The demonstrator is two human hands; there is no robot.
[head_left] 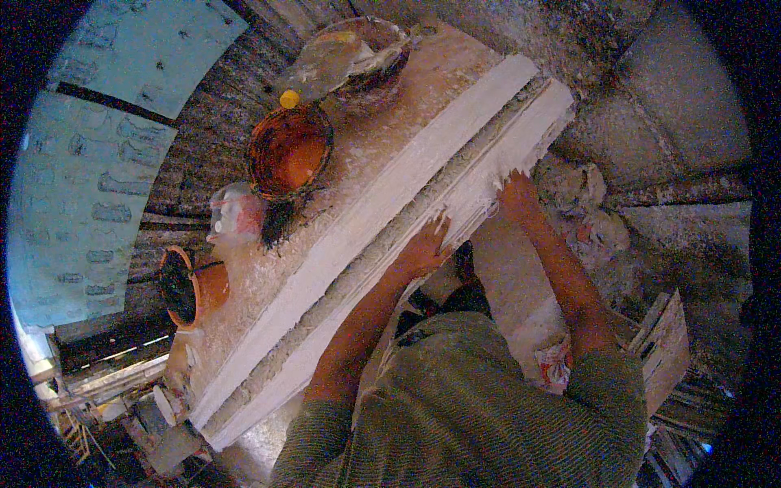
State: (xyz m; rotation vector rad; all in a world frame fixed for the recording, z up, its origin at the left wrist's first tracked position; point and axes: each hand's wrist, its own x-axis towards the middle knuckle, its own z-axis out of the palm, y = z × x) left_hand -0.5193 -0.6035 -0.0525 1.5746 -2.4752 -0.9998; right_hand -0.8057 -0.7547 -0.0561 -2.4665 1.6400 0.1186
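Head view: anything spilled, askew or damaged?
Yes. An orange pot lies tipped on its side at the bench's left edge, its mouth facing outward. White plaster residue is splattered across the bench top around the long white moulding.

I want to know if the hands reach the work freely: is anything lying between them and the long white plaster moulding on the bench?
Nothing visible does. The left hand and right hand both rest directly on the near edge of the plaster moulding; the orange bowl sits on its far side.

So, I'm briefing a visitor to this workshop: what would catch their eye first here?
The long white plaster moulding running diagonally across the dusty bench, with the left hand and right hand pressed on its near edge. Behind it, at upper left, an orange bowl and a smaller orange pot lying on its side.
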